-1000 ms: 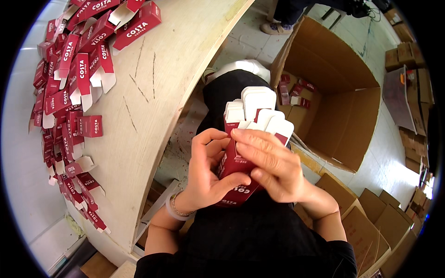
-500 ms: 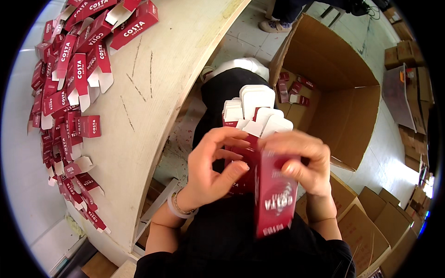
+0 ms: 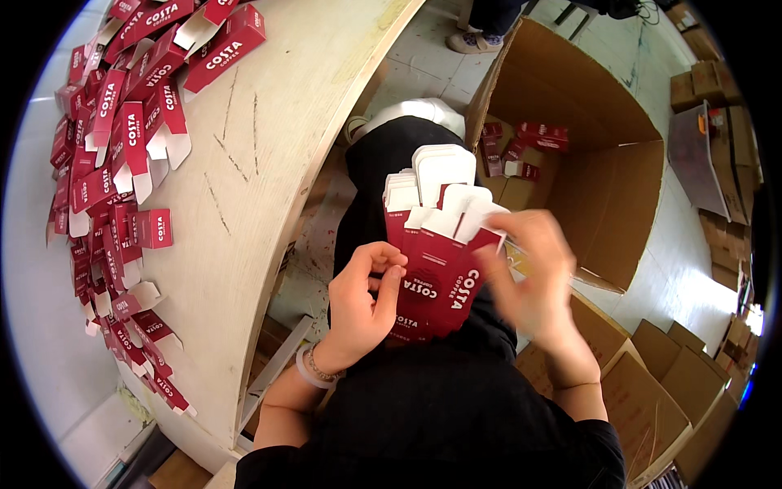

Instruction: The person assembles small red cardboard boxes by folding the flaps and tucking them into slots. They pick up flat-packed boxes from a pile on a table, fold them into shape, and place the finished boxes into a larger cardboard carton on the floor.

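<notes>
A fanned stack of flat red cartons [image 3: 436, 281] with white end flaps lies across my lap. Beside its left edge is my left hand [image 3: 362, 297], fingers curled and thumb tip close to the index finger, with nothing visible between them. My right hand [image 3: 533, 277], smeared by motion, is over the stack's right edge; its fingertips are near a tilted flat carton [image 3: 468, 281]. Whether they touch it I cannot tell. Several folded red boxes [image 3: 543, 137] lie inside a large open cardboard carton [image 3: 603, 196] at the right.
A pale table [image 3: 269, 122] on the left bears a long heap of red boxes [image 3: 130, 134], some with open flaps. Opened brown cartons [image 3: 627, 399] stand at the lower right, more cartons [image 3: 717, 85] farther off. Another person's foot [image 3: 475, 41] shows at the top.
The formed red box has left my right hand, and another red box now shows in the large carton. My right hand is over the flat cartons; my left has closed and lowered slightly.
</notes>
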`<action>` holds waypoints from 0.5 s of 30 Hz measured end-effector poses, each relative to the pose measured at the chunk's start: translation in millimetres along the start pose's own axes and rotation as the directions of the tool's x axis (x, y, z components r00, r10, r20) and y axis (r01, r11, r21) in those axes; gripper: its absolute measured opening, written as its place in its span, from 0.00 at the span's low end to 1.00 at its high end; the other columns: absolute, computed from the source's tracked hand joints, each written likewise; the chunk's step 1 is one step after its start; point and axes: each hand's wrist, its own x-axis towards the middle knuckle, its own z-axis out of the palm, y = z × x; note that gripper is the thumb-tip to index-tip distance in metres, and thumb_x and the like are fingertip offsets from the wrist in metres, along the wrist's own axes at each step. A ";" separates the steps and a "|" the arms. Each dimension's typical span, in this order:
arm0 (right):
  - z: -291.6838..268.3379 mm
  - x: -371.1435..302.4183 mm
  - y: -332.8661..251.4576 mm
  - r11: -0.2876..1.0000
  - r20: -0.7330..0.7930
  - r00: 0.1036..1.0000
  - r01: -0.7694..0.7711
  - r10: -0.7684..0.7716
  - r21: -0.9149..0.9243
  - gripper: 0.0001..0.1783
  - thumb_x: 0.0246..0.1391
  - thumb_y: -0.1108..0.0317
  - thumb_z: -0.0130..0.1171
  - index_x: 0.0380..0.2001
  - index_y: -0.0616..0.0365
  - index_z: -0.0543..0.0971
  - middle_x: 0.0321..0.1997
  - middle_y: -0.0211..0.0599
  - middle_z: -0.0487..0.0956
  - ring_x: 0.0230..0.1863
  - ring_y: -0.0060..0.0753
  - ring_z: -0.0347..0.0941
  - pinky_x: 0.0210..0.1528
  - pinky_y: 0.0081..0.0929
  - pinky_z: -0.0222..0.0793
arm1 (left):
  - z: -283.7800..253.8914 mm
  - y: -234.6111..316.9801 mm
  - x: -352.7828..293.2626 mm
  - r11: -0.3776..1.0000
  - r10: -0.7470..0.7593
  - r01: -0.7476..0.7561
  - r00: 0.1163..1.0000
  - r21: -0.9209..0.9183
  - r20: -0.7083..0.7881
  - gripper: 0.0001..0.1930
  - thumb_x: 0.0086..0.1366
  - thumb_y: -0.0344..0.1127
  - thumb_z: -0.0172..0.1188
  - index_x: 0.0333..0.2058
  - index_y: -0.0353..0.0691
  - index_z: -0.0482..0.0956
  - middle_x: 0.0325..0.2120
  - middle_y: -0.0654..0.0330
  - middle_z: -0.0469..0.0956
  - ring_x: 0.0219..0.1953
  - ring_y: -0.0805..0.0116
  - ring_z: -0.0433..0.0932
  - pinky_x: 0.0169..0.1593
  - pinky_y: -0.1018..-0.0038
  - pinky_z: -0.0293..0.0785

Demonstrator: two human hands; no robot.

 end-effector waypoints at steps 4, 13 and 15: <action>35.7 -10.8 -3.0 0.974 0.037 0.995 0.096 -0.090 -0.205 0.16 0.43 0.65 0.70 0.32 0.61 0.76 0.26 0.34 0.75 0.29 0.38 0.67 0.36 0.33 0.60 | -0.2 8.1 -2.9 0.991 -0.131 0.132 0.991 -0.032 0.035 0.08 0.66 0.21 0.50 0.44 0.33 0.68 0.35 0.57 0.78 0.34 0.75 0.79 0.35 0.81 0.76; 35.7 -26.2 -3.6 0.978 -0.114 0.993 -0.008 -0.017 -0.210 0.19 0.42 0.68 0.69 0.37 0.62 0.75 0.37 0.43 0.72 0.37 0.47 0.68 0.39 0.37 0.66 | -0.2 11.6 -8.6 0.959 -0.045 0.034 0.998 0.282 0.033 0.17 0.54 0.30 0.69 0.40 0.35 0.73 0.29 0.58 0.78 0.26 0.71 0.79 0.28 0.78 0.74; 29.6 -36.2 2.6 0.968 -0.156 0.985 -0.113 0.079 -0.226 0.21 0.43 0.70 0.68 0.41 0.62 0.74 0.40 0.44 0.70 0.39 0.49 0.68 0.40 0.37 0.67 | 3.7 11.5 -12.2 0.906 0.071 -0.096 0.995 0.411 0.077 0.21 0.49 0.34 0.73 0.40 0.36 0.74 0.28 0.58 0.78 0.24 0.69 0.78 0.28 0.76 0.74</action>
